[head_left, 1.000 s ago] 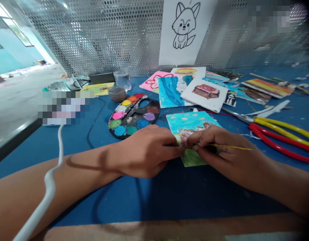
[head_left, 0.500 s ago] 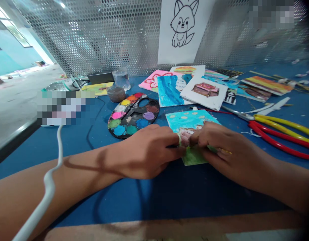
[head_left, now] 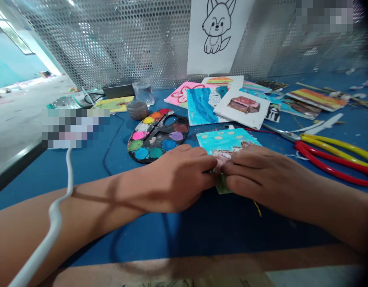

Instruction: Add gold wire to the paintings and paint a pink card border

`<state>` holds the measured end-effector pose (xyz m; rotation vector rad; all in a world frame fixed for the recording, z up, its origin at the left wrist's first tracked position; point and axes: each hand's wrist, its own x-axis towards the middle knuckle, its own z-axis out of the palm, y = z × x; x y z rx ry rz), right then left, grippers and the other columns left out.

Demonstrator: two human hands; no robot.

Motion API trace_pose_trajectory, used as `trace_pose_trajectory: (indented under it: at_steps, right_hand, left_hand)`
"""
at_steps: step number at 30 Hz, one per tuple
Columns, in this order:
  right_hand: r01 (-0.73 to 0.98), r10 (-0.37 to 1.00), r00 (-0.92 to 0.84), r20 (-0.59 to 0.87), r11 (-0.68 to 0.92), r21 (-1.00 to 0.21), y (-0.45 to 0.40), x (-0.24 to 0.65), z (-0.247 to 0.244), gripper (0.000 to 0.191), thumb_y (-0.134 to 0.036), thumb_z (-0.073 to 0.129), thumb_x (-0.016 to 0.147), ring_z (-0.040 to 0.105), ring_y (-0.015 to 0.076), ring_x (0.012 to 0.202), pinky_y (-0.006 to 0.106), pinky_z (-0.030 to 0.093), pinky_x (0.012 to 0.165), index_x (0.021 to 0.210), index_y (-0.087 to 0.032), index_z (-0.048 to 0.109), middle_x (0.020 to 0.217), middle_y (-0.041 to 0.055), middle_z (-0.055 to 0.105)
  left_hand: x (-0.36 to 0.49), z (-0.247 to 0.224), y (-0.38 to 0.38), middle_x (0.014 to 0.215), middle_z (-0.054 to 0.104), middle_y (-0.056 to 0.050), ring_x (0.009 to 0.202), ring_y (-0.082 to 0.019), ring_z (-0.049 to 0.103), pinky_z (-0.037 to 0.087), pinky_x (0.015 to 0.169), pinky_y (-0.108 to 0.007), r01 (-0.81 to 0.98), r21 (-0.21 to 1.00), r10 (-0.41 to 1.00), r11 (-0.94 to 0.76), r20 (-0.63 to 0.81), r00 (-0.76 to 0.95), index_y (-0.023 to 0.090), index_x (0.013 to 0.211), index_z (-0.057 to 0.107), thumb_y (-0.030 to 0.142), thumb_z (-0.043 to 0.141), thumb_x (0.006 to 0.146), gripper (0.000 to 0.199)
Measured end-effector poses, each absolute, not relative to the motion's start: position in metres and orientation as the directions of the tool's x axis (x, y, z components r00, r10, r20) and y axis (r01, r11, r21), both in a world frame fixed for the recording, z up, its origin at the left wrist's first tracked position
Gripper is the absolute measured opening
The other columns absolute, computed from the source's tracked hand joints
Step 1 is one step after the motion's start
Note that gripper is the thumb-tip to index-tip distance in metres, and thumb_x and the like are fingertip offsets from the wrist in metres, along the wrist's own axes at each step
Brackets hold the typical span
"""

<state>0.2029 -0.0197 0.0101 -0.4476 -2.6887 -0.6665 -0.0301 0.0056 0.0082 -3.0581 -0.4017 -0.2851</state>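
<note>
A small painted card (head_left: 228, 139), blue with pale spots above and green below, lies on the blue table under both hands. My left hand (head_left: 184, 177) is closed at the card's left side, its fingertips pinched near the pinkish middle. My right hand (head_left: 255, 175) is closed too, its fingertips almost meeting the left ones over the card. A thin gold strand (head_left: 257, 208) pokes out below my right hand. What the fingertips pinch is hidden.
A paint palette (head_left: 142, 153) lies left of the card, with cups (head_left: 138, 111) behind it. Several painted cards (head_left: 201, 107) overlap at the back. Scissors (head_left: 330, 159) with red and yellow handles lie right. A white cable (head_left: 55, 215) crosses my left forearm.
My right hand has moved left, closer to my left fingertips, and covers more of the card. The gold strand now hangs below the right hand. The view has shifted slightly.
</note>
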Motion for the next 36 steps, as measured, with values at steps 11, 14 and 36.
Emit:
trace_pose_trajectory:
  at_steps: [11, 14, 36]
  right_hand:
    - [0.524, 0.530, -0.720, 0.447, 0.839, -0.150, -0.009, 0.214, 0.009, 0.013, -0.015, 0.053, 0.091, 0.059, 0.0178, 0.078, 0.031, 0.044, 0.071, 0.088, -0.018, 0.066, 0.083, 0.0053, 0.067]
    - [0.520, 0.521, -0.728, 0.446, 0.843, -0.135, -0.008, 0.216, 0.008, 0.014, -0.016, 0.053, 0.090, 0.057, 0.0186, 0.075, 0.032, 0.042, 0.068, 0.083, -0.018, 0.065, 0.081, 0.0060, 0.066]
    - [0.518, 0.478, -0.825, 0.303, 0.853, 0.063, 0.000, 0.216, 0.009, 0.020, -0.010, 0.050, 0.089, 0.047, 0.0192, 0.067, 0.034, 0.030, 0.065, 0.072, -0.020, 0.057, 0.070, 0.0038, 0.058]
  left_hand:
    - [-0.030, 0.007, 0.003, 0.114, 0.063, -0.008, 0.095, -0.025, 0.053, 0.037, 0.075, -0.040, 0.285, -0.048, 0.273, -0.957, 0.174, 0.946, 0.019, 0.112, 0.070, 0.018, 0.043, 0.096, 0.031]
    - [-0.029, 0.007, 0.002, 0.114, 0.064, -0.009, 0.095, -0.025, 0.053, 0.037, 0.074, -0.040, 0.290, -0.074, 0.275, -0.954, 0.161, 0.948, 0.019, 0.111, 0.070, 0.018, 0.044, 0.096, 0.030]
    - [-0.024, 0.008, 0.002, 0.102, 0.063, -0.008, 0.093, -0.026, 0.056, 0.038, 0.073, -0.043, 0.320, -0.108, 0.301, -0.941, 0.163, 0.940, 0.020, 0.106, 0.072, 0.016, 0.044, 0.094, 0.030]
